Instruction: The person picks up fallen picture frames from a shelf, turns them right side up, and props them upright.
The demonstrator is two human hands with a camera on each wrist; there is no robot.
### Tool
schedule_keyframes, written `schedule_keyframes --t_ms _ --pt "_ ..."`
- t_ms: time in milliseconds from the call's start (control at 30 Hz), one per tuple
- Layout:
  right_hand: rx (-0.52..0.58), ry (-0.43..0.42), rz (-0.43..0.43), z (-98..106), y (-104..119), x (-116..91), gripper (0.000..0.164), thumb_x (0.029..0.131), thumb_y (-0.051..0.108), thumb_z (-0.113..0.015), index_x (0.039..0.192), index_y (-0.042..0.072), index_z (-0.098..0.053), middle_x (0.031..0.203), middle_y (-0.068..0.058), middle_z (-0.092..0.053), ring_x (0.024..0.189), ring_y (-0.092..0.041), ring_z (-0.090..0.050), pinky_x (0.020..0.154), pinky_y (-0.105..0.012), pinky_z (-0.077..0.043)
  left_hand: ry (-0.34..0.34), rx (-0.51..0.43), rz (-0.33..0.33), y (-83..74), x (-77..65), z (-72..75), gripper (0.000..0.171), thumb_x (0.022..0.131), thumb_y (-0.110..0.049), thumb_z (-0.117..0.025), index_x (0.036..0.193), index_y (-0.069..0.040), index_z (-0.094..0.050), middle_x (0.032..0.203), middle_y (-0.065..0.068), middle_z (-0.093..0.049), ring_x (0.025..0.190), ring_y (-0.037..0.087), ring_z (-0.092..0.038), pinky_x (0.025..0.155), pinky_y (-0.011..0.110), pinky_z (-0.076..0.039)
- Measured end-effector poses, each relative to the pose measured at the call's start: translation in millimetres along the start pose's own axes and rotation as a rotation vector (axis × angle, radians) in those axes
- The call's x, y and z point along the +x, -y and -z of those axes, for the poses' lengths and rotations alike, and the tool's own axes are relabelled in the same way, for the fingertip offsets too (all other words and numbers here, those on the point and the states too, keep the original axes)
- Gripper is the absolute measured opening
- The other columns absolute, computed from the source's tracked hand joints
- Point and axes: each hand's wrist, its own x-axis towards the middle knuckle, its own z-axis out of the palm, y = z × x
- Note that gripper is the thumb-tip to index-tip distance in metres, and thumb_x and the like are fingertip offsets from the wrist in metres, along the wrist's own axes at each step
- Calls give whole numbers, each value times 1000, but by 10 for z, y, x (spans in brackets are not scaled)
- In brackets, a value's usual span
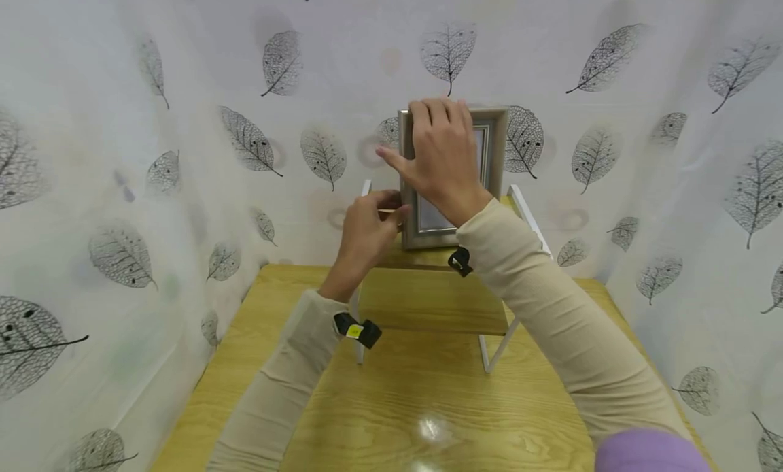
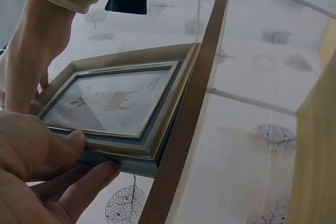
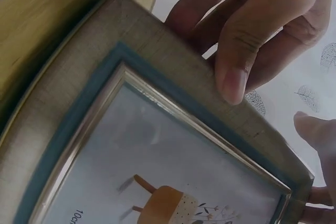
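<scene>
Standing upright just above the centre of the head view, the frame (image 1: 434, 217) was up on the stand (image 1: 531, 217), its lower edge by the front of the upper board (image 1: 428, 258). That much looked done; what was left, to judge by the grip, was the letting go — neither hand was off it. The left hand (image 1: 370, 230) pinched the frame's lower left side, thumb on the front and fingers round the edge. The right hand (image 1: 443, 152) lay across the front with its fingers hooked over the top edge, its thumb stuck out to the left, clear of the frame.

There was one frame, with one picture (image 3: 168, 205) in it, and one stand, with what looked like two boards, the lower board (image 1: 428, 298) just under the upper. One table (image 1: 428, 397) filled the bottom centre. Of bands there were two, one black band (image 1: 361, 330) at each wrist. One purple thing (image 1: 651, 451) showed at the lower right — too cut off to name.
</scene>
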Motion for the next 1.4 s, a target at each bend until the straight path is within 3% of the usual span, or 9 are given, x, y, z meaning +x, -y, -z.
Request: schedule_keyframes --t_ms 300,600,933,1167,1400 --pt "79 -62 57 44 -52 -46 56 91 36 -76 126 -5 -60 124 -22 -63 122 -39 -53 118 -42 -30 -18 15 -36 -8 -54 -23 28 96 -23 -73 118 -6 -73 112 6 -75 92 21 -75 78 32 -60" --pt "168 -30 109 90 -105 -102 64 96 32 -70 142 -9 -50 143 -23 -55 137 -37 -45 124 -38 -13 -58 17 -91 -28 -102 -49 26 93 -23 -76 112 -5 -76 107 8 -76 92 21 -75 76 29 -61" --pt "296 -110 183 127 -179 -141 51 91 20 -76 128 -10 -60 129 -23 -62 125 -37 -53 122 -36 -21 -93 6 -135 -61 -156 -96 24 91 -24 -78 108 -6 -78 103 8 -77 83 22 -76 70 30 -61" --pt "237 -43 148 217 -244 -212 64 92 27 -74 142 -6 -51 143 -22 -54 138 -36 -43 122 -36 -21 -125 3 -167 -56 -180 -166 23 90 -24 -80 107 -8 -79 103 8 -77 79 21 -76 67 29 -61" --pt "271 -90 167 252 -299 -253 57 92 27 -74 135 -6 -57 137 -21 -59 134 -36 -47 119 -37 -29 -137 -2 -203 -75 -181 -204 24 89 -22 -80 106 -5 -78 102 9 -77 80 20 -76 67 26 -61"
